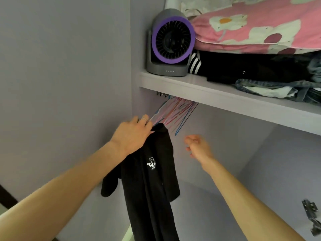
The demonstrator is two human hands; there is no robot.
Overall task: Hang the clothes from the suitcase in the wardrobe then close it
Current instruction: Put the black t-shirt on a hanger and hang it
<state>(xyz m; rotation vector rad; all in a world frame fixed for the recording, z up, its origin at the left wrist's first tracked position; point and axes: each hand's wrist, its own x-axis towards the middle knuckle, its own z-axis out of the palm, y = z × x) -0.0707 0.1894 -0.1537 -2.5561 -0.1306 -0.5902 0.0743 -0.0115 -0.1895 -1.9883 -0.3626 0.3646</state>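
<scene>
A black logo-printed T-shirt [151, 180] is gripped by curled fingers of the left hand [132, 134]; those of the right hand [198, 147] are loosely curled, empty.

Shirt [151, 171]: black cloth, soft, matt, w/ white print. Hangers [175, 112]: thin, smooth, look plastic. Shelf [225, 100]: smooth, a bit shiny. Fan [171, 42] at shelf's left end: grey matt plastic, purple ring. Blanket [260, 26]: pink cloth. Jeans [278, 89] at front edge: rough blue cloth. Hinge [311, 216]: shiny metal.

Fan [171, 44] at left end of shelf [191, 86]; folded clothes [243, 70] right of it, bedding [260, 28] on top. Hangers [175, 112] under shelf's left end, shirt [152, 180] just before them.
</scene>
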